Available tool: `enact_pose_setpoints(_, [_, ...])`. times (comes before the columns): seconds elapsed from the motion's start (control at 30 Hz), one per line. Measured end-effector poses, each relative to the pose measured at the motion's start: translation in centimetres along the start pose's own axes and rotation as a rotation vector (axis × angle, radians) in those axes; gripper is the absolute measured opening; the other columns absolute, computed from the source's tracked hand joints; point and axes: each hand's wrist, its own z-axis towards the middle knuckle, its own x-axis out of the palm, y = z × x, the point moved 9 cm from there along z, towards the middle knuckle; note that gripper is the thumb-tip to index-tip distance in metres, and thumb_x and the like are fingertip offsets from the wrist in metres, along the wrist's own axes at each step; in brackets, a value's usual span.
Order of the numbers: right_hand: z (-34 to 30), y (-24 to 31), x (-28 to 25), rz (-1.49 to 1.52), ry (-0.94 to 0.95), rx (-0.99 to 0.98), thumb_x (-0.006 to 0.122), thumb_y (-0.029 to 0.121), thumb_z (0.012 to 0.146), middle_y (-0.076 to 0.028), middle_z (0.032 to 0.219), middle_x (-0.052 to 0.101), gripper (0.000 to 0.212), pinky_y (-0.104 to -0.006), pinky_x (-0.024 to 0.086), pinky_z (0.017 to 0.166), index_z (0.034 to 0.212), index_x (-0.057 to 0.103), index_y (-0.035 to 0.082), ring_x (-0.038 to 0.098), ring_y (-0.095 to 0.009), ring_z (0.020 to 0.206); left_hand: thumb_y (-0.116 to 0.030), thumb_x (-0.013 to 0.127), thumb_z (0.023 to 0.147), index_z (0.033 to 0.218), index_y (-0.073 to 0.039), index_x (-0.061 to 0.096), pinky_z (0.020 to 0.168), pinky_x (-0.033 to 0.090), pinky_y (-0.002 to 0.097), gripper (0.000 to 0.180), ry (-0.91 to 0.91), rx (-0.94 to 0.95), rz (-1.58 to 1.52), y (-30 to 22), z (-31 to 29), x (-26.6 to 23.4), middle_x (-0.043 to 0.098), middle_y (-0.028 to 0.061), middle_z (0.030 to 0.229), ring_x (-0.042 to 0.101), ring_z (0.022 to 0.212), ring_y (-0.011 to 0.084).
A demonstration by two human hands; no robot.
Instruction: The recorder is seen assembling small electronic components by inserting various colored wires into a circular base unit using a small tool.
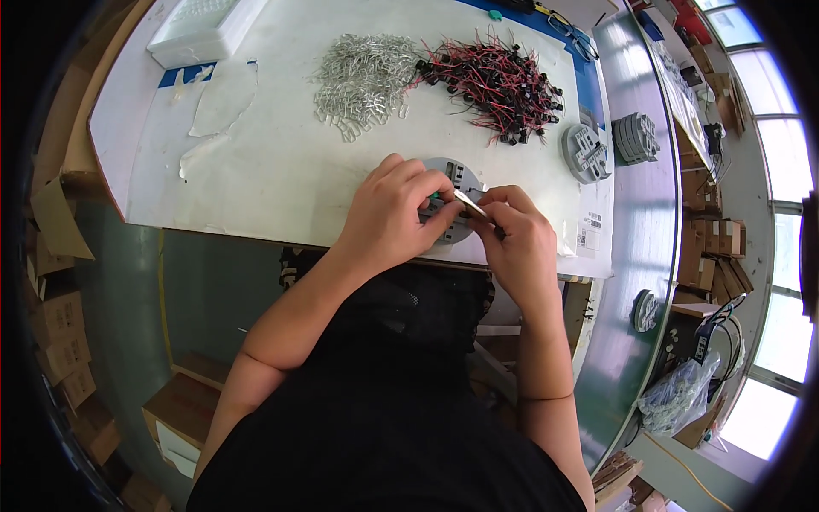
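A grey round plastic part [441,165] with raised slots lies at the table's front edge, largely covered by my hands. My left hand [392,209] is closed over its left side, thumb and forefinger curled together. Something small and green shows beneath those fingers; what they pinch is hidden. From the right, my right hand [522,243] closes its fingertips on a slim silver tool [470,205]. The tool's upper end meets my left fingertips above the grey part. Whether it is tweezers or a blade, I cannot tell.
Beyond my hands lie a pile of shiny bent clips [363,81] and a heap of black components with red wires [499,85]. Grey round parts [586,154] stand at right, some stacked [636,138] on the neighbouring green surface [627,230]. A white foam tray [200,34] sits far left.
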Motion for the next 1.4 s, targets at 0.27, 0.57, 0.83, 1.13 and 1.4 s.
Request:
enact_pose_setpoints(0.27, [1.0, -4.0, 0.9, 0.993, -0.186, 0.211, 0.063, 0.017, 0.108, -0.006, 0.085, 0.066, 0.028, -0.0298, 0.044, 0.052, 0.091, 0.070, -0.004, 0.054, -0.013, 0.056, -0.022, 0.084, 0.083, 0.088, -0.016, 0.070, 0.078, 0.053, 0.0409, 0.016, 0.085, -0.085, 0.033, 0.6, 0.1, 0.7, 0.065, 0.0005, 0.087, 0.063, 0.091, 0.0248])
enact_pose_setpoints(0.57, [1.7, -0.8, 2.3, 1.232, -0.357, -0.262, 0.044, 0.027, 0.117, -0.003, 0.063, 0.044, 0.046, -0.0270, 0.026, 0.044, 0.078, 0.047, 0.004, 0.030, -0.009, 0.046, -0.018, 0.086, 0.081, 0.088, -0.014, 0.070, 0.073, 0.049, 0.0378, 0.018, 0.005, -0.027, 0.035, 0.3, -0.2, 0.2, 0.060, 0.0000, 0.082, 0.058, 0.082, 0.0228])
enact_pose_setpoints(0.83, [3.9, 0.6, 1.5, 0.999, -0.277, -0.104, 0.055, 0.025, 0.113, -0.004, 0.066, 0.054, 0.036, -0.0264, 0.032, 0.045, 0.087, 0.060, 0.001, 0.040, -0.010, 0.048, -0.018, 0.080, 0.085, 0.092, -0.013, 0.072, 0.080, 0.053, 0.0400, 0.012, 0.053, -0.030, -0.031, 0.2, 0.0, -0.5, 0.064, 0.0036, 0.086, 0.062, 0.088, 0.0266])
enact_pose_setpoints(1.13, [16.6, 2.5, 5.0, 0.058, 0.100, -0.137, 0.078, 0.021, 0.090, -0.014, 0.093, 0.077, 0.020, -0.0406, 0.057, 0.078, 0.098, 0.076, 0.003, 0.073, -0.029, 0.085, -0.004, 0.073, 0.089, 0.106, -0.006, 0.077, 0.075, 0.053, 0.0387, 0.017, -0.042, -0.018, -0.206, 0.0, -1.9, -2.9, 0.068, 0.0076, 0.087, 0.063, 0.081, 0.0273])
enact_pose_setpoints(1.4, [17.4, 0.7, 8.1, -0.068, 0.230, -0.002, 0.079, 0.021, 0.086, -0.018, 0.091, 0.076, 0.024, -0.0423, 0.056, 0.078, 0.097, 0.074, 0.000, 0.074, -0.033, 0.083, -0.003, 0.074, 0.091, 0.107, -0.005, 0.077, 0.075, 0.053, 0.0392, 0.017, -0.066, -0.021, -0.120, 0.3, -3.1, -5.5, 0.070, 0.0086, 0.089, 0.065, 0.082, 0.0281])
